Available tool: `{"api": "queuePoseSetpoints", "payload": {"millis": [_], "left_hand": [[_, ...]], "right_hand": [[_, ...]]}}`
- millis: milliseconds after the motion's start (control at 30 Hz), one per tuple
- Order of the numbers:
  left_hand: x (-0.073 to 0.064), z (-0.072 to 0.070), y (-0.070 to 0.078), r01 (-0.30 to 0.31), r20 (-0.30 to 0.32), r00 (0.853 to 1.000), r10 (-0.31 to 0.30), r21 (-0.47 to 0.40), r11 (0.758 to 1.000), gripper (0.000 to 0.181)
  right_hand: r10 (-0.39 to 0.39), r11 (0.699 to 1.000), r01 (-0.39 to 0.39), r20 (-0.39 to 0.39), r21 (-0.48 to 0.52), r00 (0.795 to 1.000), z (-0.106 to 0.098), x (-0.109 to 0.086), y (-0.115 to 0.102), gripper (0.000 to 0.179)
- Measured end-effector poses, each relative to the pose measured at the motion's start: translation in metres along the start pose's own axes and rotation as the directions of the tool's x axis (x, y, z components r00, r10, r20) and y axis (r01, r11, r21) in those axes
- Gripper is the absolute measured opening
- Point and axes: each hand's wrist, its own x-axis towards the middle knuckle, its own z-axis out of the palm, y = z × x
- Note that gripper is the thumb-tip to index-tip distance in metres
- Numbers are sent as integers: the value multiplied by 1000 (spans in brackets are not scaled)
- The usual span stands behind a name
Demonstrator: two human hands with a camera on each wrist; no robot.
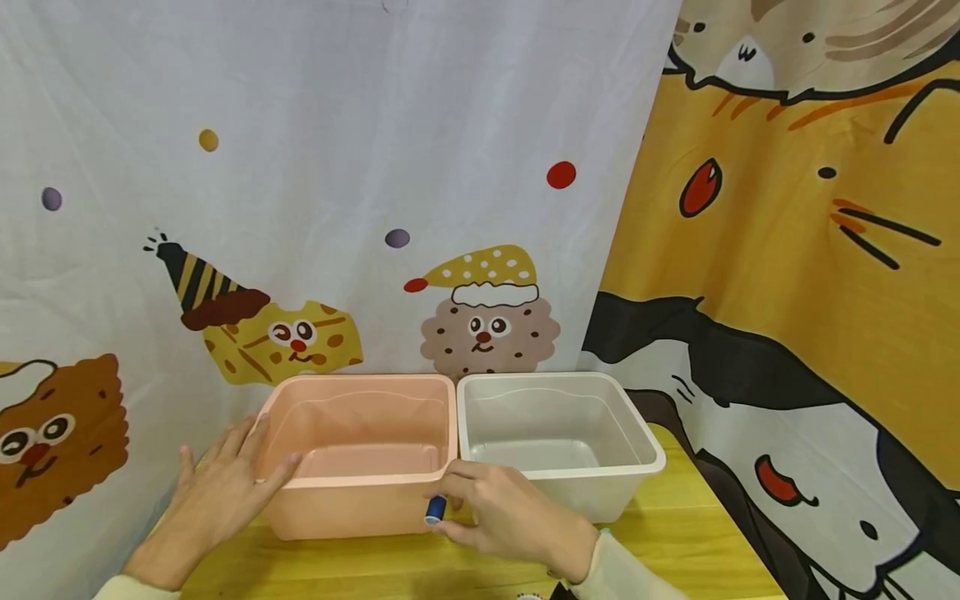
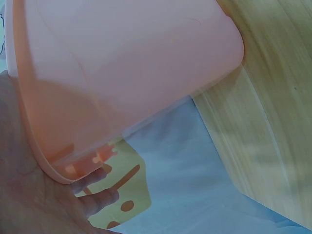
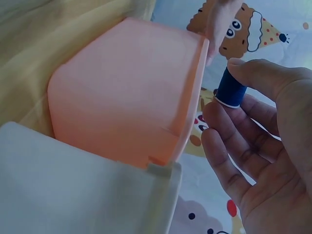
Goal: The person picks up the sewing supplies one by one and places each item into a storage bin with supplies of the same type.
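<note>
My right hand (image 1: 498,508) pinches a small dark blue spool of thread (image 1: 436,509) between thumb and fingers, in front of the pink bin's near right corner. In the right wrist view the spool (image 3: 231,88) shows a pale end rim, with the thumb on one end and fingertips at the other. My left hand (image 1: 221,487) rests on the left rim of the pink plastic bin (image 1: 352,512), its fingers extended along the side and the thumb over the near corner. The left wrist view shows that hand (image 2: 29,170) against the rim.
A whitish bin (image 1: 600,492) stands directly right of the pink one on the yellow wooden table (image 1: 360,571). Small dark and pale items (image 1: 558,592), partly cut off, lie at the table's near edge. Behind hangs a cartoon-printed curtain (image 1: 322,167).
</note>
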Motion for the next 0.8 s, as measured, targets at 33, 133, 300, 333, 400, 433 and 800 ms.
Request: {"api": "queuePoseSetpoints", "payload": {"millis": [33, 133, 300, 333, 400, 433, 800], "left_hand": [[0, 0, 0, 1, 1, 1000, -1, -6, 1000, 107], [1, 0, 0, -4, -9, 1000, 4, -4, 1000, 107], [3, 0, 0, -3, -9, 1000, 4, 9, 1000, 107], [3, 0, -1, -2, -5, 1000, 2, 8, 1000, 107], [3, 0, -1, -1, -2, 1000, 1, 8, 1000, 107], [3, 0, -1, -1, -2, 1000, 1, 7, 1000, 107], [3, 0, -1, -8, -6, 1000, 8, 9, 1000, 107]], "right_hand": [[2, 1000, -2, -1, -2, 1000, -1, 1, 1, 30], [13, 1000, -14, 7, 8, 1000, -4, 6, 5, 30], [32, 999, -32, 22, 35, 999, -8, 13, 10, 32], [35, 998, -36, 24, 47, 999, -9, 14, 11, 32], [36, 997, -38, 28, 66, 999, -10, 17, 14, 33], [41, 996, -43, 31, 75, 999, -11, 18, 15, 33], [46, 994, -48, 20, 97, 999, -14, 38, 29, 28]]}}
